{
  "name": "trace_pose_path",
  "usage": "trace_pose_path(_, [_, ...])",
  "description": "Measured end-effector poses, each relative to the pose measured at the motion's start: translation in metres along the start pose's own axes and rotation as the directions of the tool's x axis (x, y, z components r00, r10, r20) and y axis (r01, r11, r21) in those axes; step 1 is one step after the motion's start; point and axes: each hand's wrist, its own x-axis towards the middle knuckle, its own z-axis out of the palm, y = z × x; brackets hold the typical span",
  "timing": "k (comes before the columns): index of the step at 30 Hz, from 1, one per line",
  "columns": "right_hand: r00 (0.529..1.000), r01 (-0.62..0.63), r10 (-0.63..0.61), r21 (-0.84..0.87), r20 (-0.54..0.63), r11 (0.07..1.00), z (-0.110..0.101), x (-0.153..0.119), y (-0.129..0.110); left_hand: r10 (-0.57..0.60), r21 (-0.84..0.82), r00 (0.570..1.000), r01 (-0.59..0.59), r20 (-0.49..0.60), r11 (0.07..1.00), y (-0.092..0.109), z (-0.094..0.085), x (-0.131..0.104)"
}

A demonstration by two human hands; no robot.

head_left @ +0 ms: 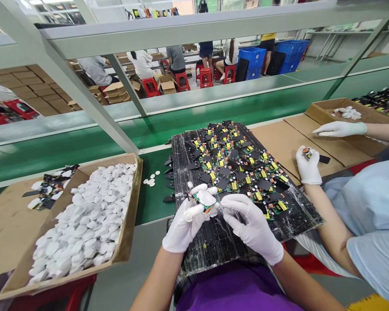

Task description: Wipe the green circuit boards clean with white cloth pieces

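Observation:
My left hand (188, 220), in a white glove, is closed around a small circuit board (209, 208) with a green edge. A white pad (206, 198) covers most of its upper face. Just to the right, my gloved right hand (250, 224) has its fingers bent and apart, close to the board's edge; I see nothing in them. Both hands are above the near part of a black board (210, 246) wrapped in film. Many circuit boards (233, 185) with yellow parts and black flaps lie in rows across it.
Left stands a cardboard tray (125, 242) heaped with white pads (84, 224). Several white discs (151, 179) lie on the green belt (157, 203). At right, a co-worker's gloved hand (309, 166) holds another circuit board near a cardboard box (320, 108). A metal frame (84, 99) crosses ahead.

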Motion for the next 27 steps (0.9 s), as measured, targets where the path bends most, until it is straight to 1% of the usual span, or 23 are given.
trace_pose_path(5, [0.995,-0.096,0.096,0.063,0.001,0.993,0.003,-0.002,0.0,0.11,0.181,0.994,-0.108,0.001,0.978,-0.003,0.0,-0.005])
trace_pose_path(8, [0.996,-0.09,0.09,0.031,-0.009,0.995,0.004,0.002,0.0,0.156,0.248,0.988,-0.154,0.013,0.957,-0.003,0.0,-0.008])
trace_pose_path(9, [0.997,-0.081,0.081,0.014,-0.01,0.997,0.004,0.004,0.0,0.148,0.256,0.989,-0.148,0.021,0.955,-0.004,0.0,-0.008])
trace_pose_path(12, [0.999,-0.041,0.042,-0.051,0.015,0.998,0.002,0.011,0.0,0.074,0.29,0.996,-0.083,0.042,0.953,-0.004,-0.002,-0.009])
trace_pose_path(16, [0.996,0.048,-0.039,-0.112,0.084,0.993,-0.001,0.02,0.001,0.017,0.412,1.0,-0.021,0.014,0.911,-0.005,-0.004,-0.008])
trace_pose_path(18, [0.99,0.076,-0.062,-0.113,0.129,0.991,-0.001,0.023,0.001,0.021,0.5,1.0,-0.017,-0.002,0.866,-0.004,-0.001,-0.008])
trace_pose_path(20, [0.986,0.089,-0.074,-0.096,0.152,0.991,0.001,0.024,0.002,0.049,0.577,0.999,-0.035,-0.009,0.816,-0.001,0.004,-0.007])
trace_pose_path(23, [0.989,0.084,-0.076,-0.062,0.125,0.995,0.005,0.024,0.001,0.102,0.67,0.995,-0.07,-0.01,0.739,0.004,0.011,-0.007])
trace_pose_path(25, [0.991,0.099,-0.095,-0.046,0.091,0.994,0.009,0.025,0.001,0.112,0.702,0.993,-0.067,-0.019,0.709,0.005,0.009,-0.007])
trace_pose_path(27, [0.99,0.126,-0.123,-0.043,0.073,0.991,0.011,0.026,0.001,0.105,0.684,0.994,-0.058,-0.028,0.727,0.004,-0.002,-0.007])
